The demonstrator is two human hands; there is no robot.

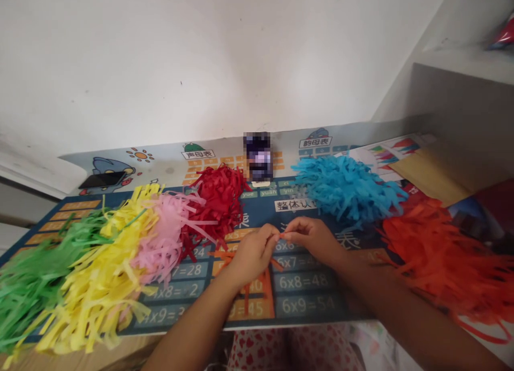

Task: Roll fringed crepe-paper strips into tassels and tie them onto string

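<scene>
Over the middle of the table mat, my left hand (254, 251) and my right hand (310, 237) meet fingertip to fingertip. Both are closed in a pinch on a small end of orange paper strip (282, 235). More orange strips (247, 296) hang out below and beside my left hand, most of them hidden by it. Nearest on the left lies a dark red bunch of fringed paper (220, 199). Beyond my right hand sits a blue fringed bunch (349, 189), and a red-orange one (445, 258) lies right of my right forearm.
Pink (164, 237), yellow (100, 269) and green (44, 280) fringed bunches cover the left side. A phone (102, 180) lies at the back left. Another device with a blurred screen (259, 157) leans at the wall. Papers and a tan envelope (437, 170) lie back right.
</scene>
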